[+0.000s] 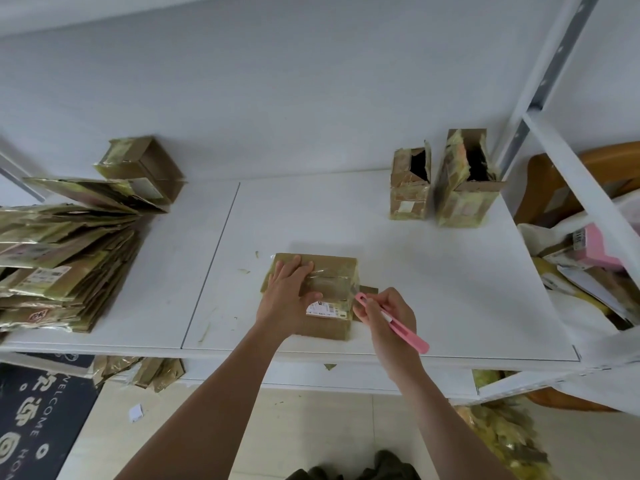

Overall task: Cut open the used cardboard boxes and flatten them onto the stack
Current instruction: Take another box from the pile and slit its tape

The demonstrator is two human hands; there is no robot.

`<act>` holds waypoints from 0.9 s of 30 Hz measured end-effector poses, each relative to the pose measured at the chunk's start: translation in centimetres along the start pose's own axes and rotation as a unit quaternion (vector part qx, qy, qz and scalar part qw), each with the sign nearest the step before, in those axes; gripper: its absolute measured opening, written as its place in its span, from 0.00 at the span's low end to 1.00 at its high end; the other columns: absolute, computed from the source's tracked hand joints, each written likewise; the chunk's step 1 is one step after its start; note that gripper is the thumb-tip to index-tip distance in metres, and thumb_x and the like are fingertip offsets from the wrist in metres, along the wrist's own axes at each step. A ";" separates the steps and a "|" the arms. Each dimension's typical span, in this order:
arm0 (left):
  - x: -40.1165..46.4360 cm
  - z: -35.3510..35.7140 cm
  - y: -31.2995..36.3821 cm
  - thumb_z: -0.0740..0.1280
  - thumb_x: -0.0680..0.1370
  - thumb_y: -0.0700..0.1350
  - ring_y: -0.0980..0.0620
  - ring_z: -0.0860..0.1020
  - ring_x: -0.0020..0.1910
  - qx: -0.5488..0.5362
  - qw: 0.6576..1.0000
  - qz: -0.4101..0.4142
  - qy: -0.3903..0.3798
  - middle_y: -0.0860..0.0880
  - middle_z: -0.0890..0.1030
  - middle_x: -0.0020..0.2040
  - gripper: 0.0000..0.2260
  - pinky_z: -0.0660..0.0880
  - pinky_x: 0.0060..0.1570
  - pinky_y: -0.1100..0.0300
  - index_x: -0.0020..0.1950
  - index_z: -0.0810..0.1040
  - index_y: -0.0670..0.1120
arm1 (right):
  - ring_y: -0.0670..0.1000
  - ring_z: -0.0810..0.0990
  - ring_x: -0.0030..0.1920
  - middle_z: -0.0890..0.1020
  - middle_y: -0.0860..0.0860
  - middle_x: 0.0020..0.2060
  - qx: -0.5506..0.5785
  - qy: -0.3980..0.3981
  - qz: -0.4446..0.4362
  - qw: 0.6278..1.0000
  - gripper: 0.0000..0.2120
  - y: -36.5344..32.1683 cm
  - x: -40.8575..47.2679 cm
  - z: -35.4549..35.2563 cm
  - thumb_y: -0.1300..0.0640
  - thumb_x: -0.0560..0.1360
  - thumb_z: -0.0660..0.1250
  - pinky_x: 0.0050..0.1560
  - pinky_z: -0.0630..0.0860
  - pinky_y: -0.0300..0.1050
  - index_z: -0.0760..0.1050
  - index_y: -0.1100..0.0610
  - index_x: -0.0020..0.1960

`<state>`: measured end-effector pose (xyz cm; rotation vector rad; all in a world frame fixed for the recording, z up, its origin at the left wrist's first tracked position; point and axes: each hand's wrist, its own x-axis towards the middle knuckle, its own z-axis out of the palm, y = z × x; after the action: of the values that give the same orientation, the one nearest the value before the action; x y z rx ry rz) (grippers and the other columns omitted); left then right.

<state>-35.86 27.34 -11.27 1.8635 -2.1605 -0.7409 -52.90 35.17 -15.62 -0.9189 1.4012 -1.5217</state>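
A taped box [322, 296] is lying on the white table [433, 271], near the front edge and about in the middle. The left hand [285, 294] is resting flat on the top of the box, on its left half, with the fingers straight and pointing away from the person; it is pressing the box and is not curling round anything. The right hand [389, 315] is just beside the right side of the box, with its fingers curled round a pink knife [393, 322], holding it like a pen. The front tip of the knife is touching the right upper edge of the box, where the clear tape is shining, and the back end is sticking out toward the person's right. A white label [323, 309] is sitting on the top of the box between the two hands. Two opened boxes [445, 181] are standing upright at the far right of the table, well apart from the hands. The stack [59, 265] of flattened cardboard is lying at the left end of the table, with one more box [145, 164] resting behind it.
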 end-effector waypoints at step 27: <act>-1.1 -1.5 -0.2 0.72 0.76 0.46 0.47 0.71 0.50 -0.136 0.960 -0.205 0.132 0.45 0.66 0.60 0.20 0.72 0.52 0.54 0.64 0.69 0.45 | 0.53 0.78 0.33 0.77 0.51 0.35 -0.162 0.055 -0.147 0.974 0.03 -0.3 0.4 3.2 0.61 0.81 0.62 0.33 0.76 0.55 0.71 0.57 0.49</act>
<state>-34.75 28.06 -9.91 2.1354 -1.4472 -0.7626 -50.12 33.61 -15.03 -1.3051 1.6860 -1.6049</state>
